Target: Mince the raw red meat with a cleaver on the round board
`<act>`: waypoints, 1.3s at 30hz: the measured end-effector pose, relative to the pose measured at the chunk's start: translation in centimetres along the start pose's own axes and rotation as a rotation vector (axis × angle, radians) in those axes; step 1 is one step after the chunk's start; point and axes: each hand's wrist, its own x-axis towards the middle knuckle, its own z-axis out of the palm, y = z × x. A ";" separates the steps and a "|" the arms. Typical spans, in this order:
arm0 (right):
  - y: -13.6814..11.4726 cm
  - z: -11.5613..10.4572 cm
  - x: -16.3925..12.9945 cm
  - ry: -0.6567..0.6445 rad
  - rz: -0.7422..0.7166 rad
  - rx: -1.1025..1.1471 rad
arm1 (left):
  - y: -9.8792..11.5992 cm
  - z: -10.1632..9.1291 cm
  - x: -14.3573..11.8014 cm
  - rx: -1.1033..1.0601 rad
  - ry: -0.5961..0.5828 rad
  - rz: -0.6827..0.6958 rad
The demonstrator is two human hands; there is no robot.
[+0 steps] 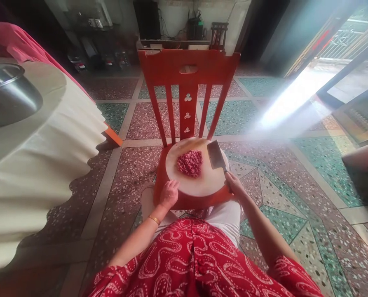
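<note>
Right hand (234,184) has its fingers wrapped around the cleaver (217,155) handle, blade raised just beside the minced meat (190,163), while left hand (169,194), fingers loosely curled, steadies the chopping board (199,187) edge on the chair (188,82).

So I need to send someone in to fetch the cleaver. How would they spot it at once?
Find the red wooden chair in the middle of the tiled floor; a round chopping board lies on its seat. The cleaver is held over the board's right edge by the right hand, beside the minced meat. It is the only grey metal blade there.
</note>
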 end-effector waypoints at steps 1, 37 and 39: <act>0.5 -0.6 0.7 -0.029 0.034 0.005 | 0.0 0.0 0.0 -0.002 0.001 -0.001; -3.2 8.7 -3.2 0.076 -0.451 -0.870 | 0.3 -0.4 -0.3 -0.090 -0.017 -0.048; -3.6 7.9 -3.2 -0.001 -0.405 -0.882 | 0.1 -0.4 -0.2 -0.096 -0.019 -0.045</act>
